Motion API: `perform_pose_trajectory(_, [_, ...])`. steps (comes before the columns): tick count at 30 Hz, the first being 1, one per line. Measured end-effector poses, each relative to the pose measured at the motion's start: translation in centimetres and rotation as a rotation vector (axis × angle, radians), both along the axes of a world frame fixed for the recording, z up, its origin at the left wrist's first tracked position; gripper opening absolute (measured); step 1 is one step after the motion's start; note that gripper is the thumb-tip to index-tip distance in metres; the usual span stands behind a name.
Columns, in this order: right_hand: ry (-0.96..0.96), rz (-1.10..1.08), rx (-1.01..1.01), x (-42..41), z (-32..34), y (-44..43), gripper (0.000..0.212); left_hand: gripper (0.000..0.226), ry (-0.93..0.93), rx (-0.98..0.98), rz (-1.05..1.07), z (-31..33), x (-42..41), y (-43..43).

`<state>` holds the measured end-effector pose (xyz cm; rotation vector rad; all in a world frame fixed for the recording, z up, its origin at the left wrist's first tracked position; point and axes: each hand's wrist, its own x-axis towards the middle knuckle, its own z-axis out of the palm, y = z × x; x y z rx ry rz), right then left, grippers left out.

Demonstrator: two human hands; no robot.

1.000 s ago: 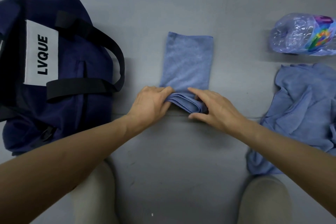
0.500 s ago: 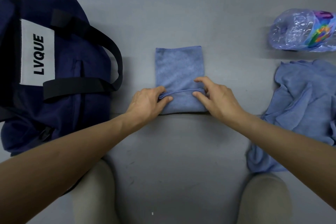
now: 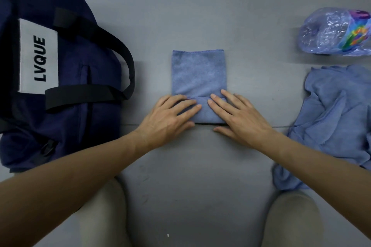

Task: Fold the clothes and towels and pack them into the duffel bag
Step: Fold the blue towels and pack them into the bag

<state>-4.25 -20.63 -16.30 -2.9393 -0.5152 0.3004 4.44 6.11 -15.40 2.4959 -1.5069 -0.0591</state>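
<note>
A small blue microfibre towel (image 3: 198, 74) lies on the grey floor between a navy fabric duffel bag (image 3: 80, 86) on the left and a rumpled heap of blue cloth (image 3: 337, 118) on the right. The towel's near end is turned over into a band. The left hand (image 3: 170, 118) and right hand (image 3: 239, 120) press on it with straight fingers, gripping nothing. This towel seems partly folded; the heap awaits folding, and packing appears not yet begun.

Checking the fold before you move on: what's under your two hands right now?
Left hand and right hand press flat on the near, folded-over end of the blue towel, which lies on the grey floor. The towel's near corners and lower layers are covered.
</note>
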Motion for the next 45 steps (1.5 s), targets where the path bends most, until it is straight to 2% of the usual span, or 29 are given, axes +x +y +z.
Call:
perform_pose_trajectory(3, [-0.011, -0.03, -0.008, 0.5, 0.4, 0.2, 0.075, 0.073, 0.056, 0.149, 0.021, -0.7, 0.0, 0.9])
perform_pose_trajectory(5, [0.014, -0.052, 0.03, 0.8, 0.7, 0.3, 0.072, 0.075, 0.081, 0.149, 0.03, -0.7, 0.1, 0.8])
perform_pose_trajectory(10, [0.134, -0.245, 0.303, 2.3, 2.0, 0.5, 0.047, 0.056, 0.129, 0.066, 0.113, -0.2, 0.6, 0.0])
perform_pose_trajectory(14, [0.151, -0.357, 0.323, 3.9, 3.4, 0.3, 0.029, 0.031, 0.297, -0.041, 0.276, 2.1, 1.8, -1.4])
perform_pose_trajectory(16, [0.16, -0.431, 0.32, 4.3, 3.5, 0.3, 0.03, 0.022, 0.38, -0.019, 0.365, 3.0, 2.3, -2.1])
perform_pose_trajectory(19, [0.18, -0.468, 0.275, 4.4, 3.1, 0.7, 0.037, 0.021, 0.525, 0.041, 0.473, 3.2, 2.2, -2.3])
perform_pose_trajectory(23, [0.073, -0.401, 0.212, 3.7, 2.9, 0.8, 0.047, 0.028, 0.58, 0.042, 0.609, 3.0, 1.4, -2.3])
perform_pose_trajectory(27, [-0.154, -0.114, 0.095, 2.5, 1.6, 1.0, 0.041, 0.026, 0.481, 0.034, 0.692, 2.4, 1.4, -2.4])
perform_pose_trajectory(29, [-0.149, -0.049, 0.078, 2.3, 1.1, 0.9, 0.041, 0.024, 0.419, 0.025, 0.654, 2.2, 1.6, -2.3])
perform_pose_trajectory(32, [-0.018, -0.054, 0.002, 2.2, 1.2, 0.5, 0.075, 0.018, 0.076, -0.035, 0.31, 1.6, 2.0, -1.9])
perform_pose_trajectory(33, [0.011, -0.06, -0.012, 2.3, 1.2, 0.5, 0.082, 0.022, 0.043, -0.031, 0.223, 1.5, 2.0, -1.5])
perform_pose_trajectory(35, [0.039, -0.093, -0.007, 2.4, 1.2, 0.8, 0.083, 0.049, 0.115, 0.061, 0.165, 1.0, 1.7, -0.6])
perform_pose_trajectory(37, [0.049, -0.128, 0.067, 2.9, 1.3, 1.0, 0.073, 0.067, 0.19, 0.148, 0.184, 0.7, 1.5, 0.2])
perform_pose_trajectory(38, [0.074, -0.163, 0.139, 3.2, 1.4, 1.1, 0.067, 0.065, 0.21, 0.132, 0.19, 0.7, 1.5, 0.2])
perform_pose_trajectory(41, [0.167, -0.301, 0.364, 4.1, 2.1, 1.0, 0.058, 0.038, 0.354, -0.012, 0.321, 2.3, 2.2, -0.9])
perform_pose_trajectory(45, [0.187, -0.298, 0.398, 5.2, 3.1, 0.4, 0.047, 0.027, 0.525, 0.005, 0.45, 3.7, 3.4, -1.7])
